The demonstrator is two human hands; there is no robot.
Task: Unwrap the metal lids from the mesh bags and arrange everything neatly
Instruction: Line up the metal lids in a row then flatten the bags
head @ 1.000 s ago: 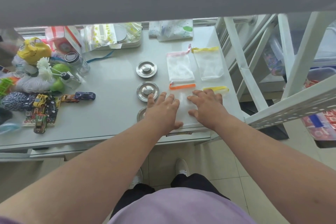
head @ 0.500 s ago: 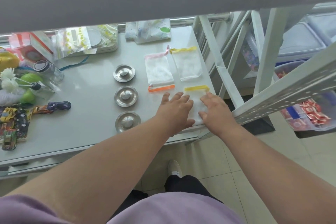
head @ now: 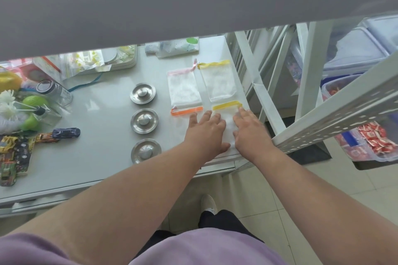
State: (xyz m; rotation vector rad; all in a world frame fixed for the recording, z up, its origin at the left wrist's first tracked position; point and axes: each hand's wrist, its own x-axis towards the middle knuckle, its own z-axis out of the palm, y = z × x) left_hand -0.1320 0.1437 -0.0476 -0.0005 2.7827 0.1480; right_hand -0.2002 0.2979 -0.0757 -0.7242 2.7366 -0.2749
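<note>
Three round metal lids lie in a column on the grey table: far lid (head: 142,93), middle lid (head: 144,120), near lid (head: 146,151). To their right lie flat white mesh bags: a pink-topped bag (head: 183,88), a yellow-topped bag (head: 219,80), an orange-topped bag (head: 186,111) and a near yellow-topped bag (head: 227,119). My left hand (head: 206,133) lies flat, palm down, fingers apart, on the orange-topped bag. My right hand (head: 251,131) presses flat on the near yellow-topped bag. Both near bags are mostly hidden under my hands.
Toy cars (head: 66,132), a glass jar (head: 52,91), green and white items and packets crowd the table's left and back (head: 99,60). A white metal frame (head: 323,118) stands close on the right, with bins of red packets (head: 374,140) behind it. The table's front edge (head: 107,180) is near.
The view has swung so the table sits further left. Both hands shifted right across the near bags; the left hand uncovered the near lid and the right hand now reaches the yellow band.
</note>
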